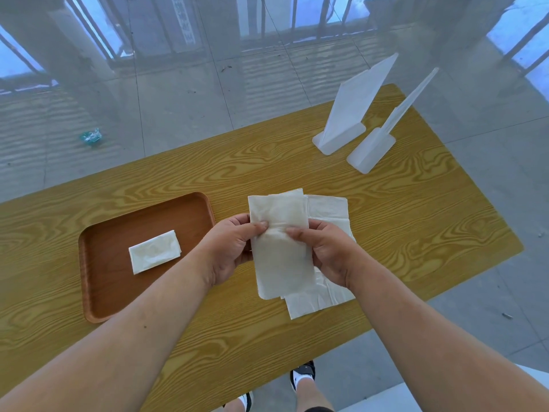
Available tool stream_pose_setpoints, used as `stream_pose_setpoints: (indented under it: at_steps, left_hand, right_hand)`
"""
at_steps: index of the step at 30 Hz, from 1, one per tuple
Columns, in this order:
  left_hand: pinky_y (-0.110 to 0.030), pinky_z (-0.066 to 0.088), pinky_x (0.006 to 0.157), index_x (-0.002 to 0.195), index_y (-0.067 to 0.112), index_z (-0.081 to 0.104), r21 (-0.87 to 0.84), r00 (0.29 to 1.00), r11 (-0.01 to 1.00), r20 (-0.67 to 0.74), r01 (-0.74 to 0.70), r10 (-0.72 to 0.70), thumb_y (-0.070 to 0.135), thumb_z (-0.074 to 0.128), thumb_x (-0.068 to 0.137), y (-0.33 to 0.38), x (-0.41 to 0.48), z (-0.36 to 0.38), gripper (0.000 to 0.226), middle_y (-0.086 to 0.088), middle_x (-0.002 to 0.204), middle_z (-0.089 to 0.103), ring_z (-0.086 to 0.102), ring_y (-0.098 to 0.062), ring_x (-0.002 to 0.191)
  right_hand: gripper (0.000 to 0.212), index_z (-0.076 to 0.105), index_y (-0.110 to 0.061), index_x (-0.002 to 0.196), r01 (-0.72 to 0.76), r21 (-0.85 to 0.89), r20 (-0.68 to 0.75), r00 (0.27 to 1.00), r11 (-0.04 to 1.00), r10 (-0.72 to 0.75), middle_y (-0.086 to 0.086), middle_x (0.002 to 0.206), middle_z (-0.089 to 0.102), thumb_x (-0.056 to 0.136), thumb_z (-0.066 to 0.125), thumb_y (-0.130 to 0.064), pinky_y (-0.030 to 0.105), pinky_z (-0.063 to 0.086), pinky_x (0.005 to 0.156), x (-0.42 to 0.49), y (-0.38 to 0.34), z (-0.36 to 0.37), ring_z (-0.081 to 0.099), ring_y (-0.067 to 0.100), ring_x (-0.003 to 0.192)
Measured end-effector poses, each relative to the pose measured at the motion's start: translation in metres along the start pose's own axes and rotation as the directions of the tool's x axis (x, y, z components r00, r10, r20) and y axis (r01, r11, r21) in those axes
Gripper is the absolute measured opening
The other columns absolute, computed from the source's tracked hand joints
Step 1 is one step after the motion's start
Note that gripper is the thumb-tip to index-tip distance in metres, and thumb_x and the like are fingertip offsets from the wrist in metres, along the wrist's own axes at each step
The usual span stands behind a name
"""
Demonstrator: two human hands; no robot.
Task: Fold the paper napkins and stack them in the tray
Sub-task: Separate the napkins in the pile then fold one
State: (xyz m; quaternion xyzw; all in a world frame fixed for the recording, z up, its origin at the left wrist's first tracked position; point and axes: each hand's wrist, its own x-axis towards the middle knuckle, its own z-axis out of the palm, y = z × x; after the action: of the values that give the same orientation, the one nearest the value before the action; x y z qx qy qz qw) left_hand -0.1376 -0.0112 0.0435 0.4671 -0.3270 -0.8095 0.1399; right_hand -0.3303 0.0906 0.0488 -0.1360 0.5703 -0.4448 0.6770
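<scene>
On the yellow wood-grain table (386, 221), the brown rounded wooden tray (101, 281) holds one folded white napkin (154, 251). Right of the tray, the left hand (228, 251) and right hand (326, 254) pinch a long half-folded paper napkin (279, 233) above the loose pile (329, 209). The second fold seems under way; next likely comes bringing its ends together.
</scene>
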Motion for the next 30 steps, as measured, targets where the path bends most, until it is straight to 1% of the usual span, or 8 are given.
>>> stream_pose_setpoints:
  at_steps: [5,12,17,21,23,25,27,30]
  left_hand:
    - [-0.036,0.063,0.077,0.116,0.014,0.079,0.135,0.999,0.991,0.05,0.011,-0.018,0.027,0.075,0.098,-0.004,-0.001,0.0,0.023,-0.012,0.114,0.081,0.079,-0.027,0.099]
    - [-0.044,0.061,0.081,0.118,0.018,0.076,0.191,1.0,0.982,-0.007,0.016,-0.015,0.013,0.065,0.102,-0.01,0.001,-0.01,0.02,-0.012,0.103,0.08,0.071,-0.027,0.085]
    - [-0.038,0.063,0.068,0.1,0.021,0.078,0.034,1.0,0.999,-0.001,0.01,-0.01,0.013,0.057,0.101,-0.005,-0.003,-0.01,0.022,-0.009,0.1,0.077,0.073,-0.02,0.078]
    - [-0.046,0.06,0.083,0.131,0.017,0.062,-0.052,0.991,0.993,0.085,0.105,-0.101,0.049,0.053,0.097,-0.005,-0.004,-0.015,0.048,-0.02,0.118,0.075,0.073,-0.029,0.093]
    - [-0.044,0.059,0.086,0.133,0.016,0.066,0.078,0.983,0.988,0.116,0.134,-0.142,0.052,0.065,0.092,-0.007,-0.005,-0.013,0.054,-0.019,0.124,0.076,0.074,-0.028,0.098]
    - [-0.041,0.061,0.086,0.128,0.012,0.072,0.153,0.991,0.983,0.071,0.105,-0.117,0.032,0.077,0.09,-0.01,-0.004,-0.01,0.044,-0.018,0.126,0.076,0.075,-0.026,0.099]
    - [-0.042,0.061,0.088,0.126,0.009,0.074,0.124,0.997,0.99,0.006,0.072,-0.074,0.016,0.077,0.093,-0.014,-0.002,-0.009,0.034,-0.018,0.125,0.077,0.075,-0.029,0.105]
    - [-0.038,0.063,0.08,0.124,0.011,0.074,0.054,0.999,0.998,-0.033,0.025,-0.023,0.013,0.075,0.096,-0.013,-0.001,-0.01,0.028,-0.014,0.12,0.08,0.078,-0.027,0.103]
  right_hand:
    - [0.022,0.077,-0.009,0.118,0.034,-0.008,-0.069,0.997,0.999,-0.034,0.011,0.108,0.081,0.097,0.069,-0.011,0.033,0.061,0.066,0.001,-0.003,0.003,0.076,0.022,0.089]
    - [0.03,0.072,-0.01,0.124,-0.012,-0.059,-0.126,0.992,0.998,0.005,0.02,0.124,0.075,0.101,0.055,-0.002,0.06,0.057,0.097,-0.001,-0.005,0.003,0.072,0.038,0.112]
    - [0.041,0.083,-0.018,0.09,0.005,-0.076,-0.062,0.998,0.997,-0.009,0.012,0.103,0.08,0.099,0.051,0.005,0.043,0.062,0.068,-0.001,-0.005,0.002,0.074,0.031,0.088]
    - [0.05,0.081,-0.021,0.076,0.023,-0.121,-0.072,0.997,0.992,-0.032,0.006,0.103,0.077,0.095,0.045,0.007,0.037,0.057,0.065,-0.002,-0.006,0.004,0.066,0.031,0.092]
    - [0.048,0.082,-0.021,0.082,0.03,-0.09,-0.073,0.997,0.996,-0.037,0.007,0.106,0.076,0.097,0.045,0.005,0.037,0.057,0.066,-0.003,-0.007,0.005,0.066,0.029,0.092]
    - [0.039,0.081,-0.02,0.104,0.029,-0.013,-0.082,0.996,0.999,-0.03,0.006,0.1,0.076,0.101,0.045,-0.006,0.038,0.057,0.071,-0.002,-0.008,0.005,0.067,0.024,0.088]
    - [0.036,0.072,-0.016,0.128,-0.005,0.073,-0.045,0.999,0.997,0.008,0.006,0.095,0.076,0.103,0.047,-0.024,0.039,0.057,0.077,-0.001,-0.009,0.005,0.069,0.022,0.087]
    - [0.041,0.07,-0.009,0.129,-0.096,0.036,-0.018,0.995,0.995,0.097,0.018,0.114,0.077,0.102,0.058,-0.037,0.044,0.063,0.081,0.0,-0.005,0.006,0.074,0.028,0.096]
